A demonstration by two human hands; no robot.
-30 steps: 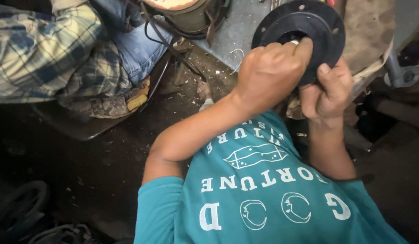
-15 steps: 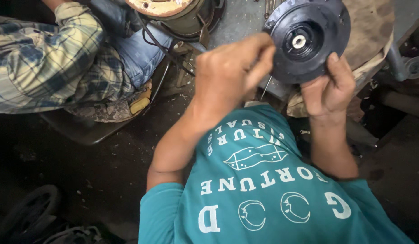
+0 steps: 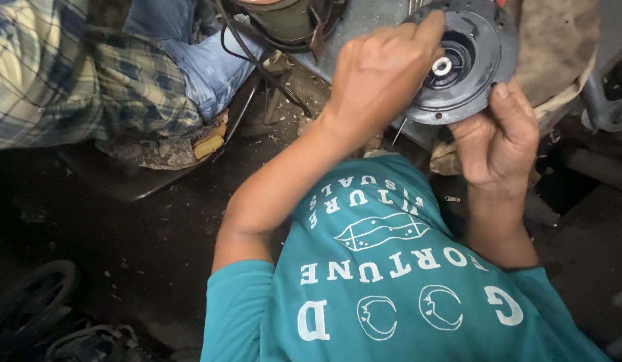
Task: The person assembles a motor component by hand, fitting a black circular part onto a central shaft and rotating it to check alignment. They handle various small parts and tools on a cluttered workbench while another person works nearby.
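A black round metal cover [image 3: 475,74] with a pale hub in its recessed middle is held up in front of me. My right hand [image 3: 502,134] grips its lower right rim, thumb on the edge. My left hand [image 3: 384,74] wraps the left rim, its index finger lying along the top edge. A thin metal tip [image 3: 399,131] pokes out below the left hand. My teal printed shirt fills the lower frame.
Another person in a plaid shirt [image 3: 69,74] and jeans sits at the upper left. A cylindrical motor with black wires [image 3: 284,20] stands on a grey bench [image 3: 364,27]. A brown cloth [image 3: 559,47] lies behind the cover. A tyre [image 3: 29,302] rests on the dirty floor.
My left hand has slid off the cover's middle to its left rim, uncovering the hub. The cover now faces me more fully.
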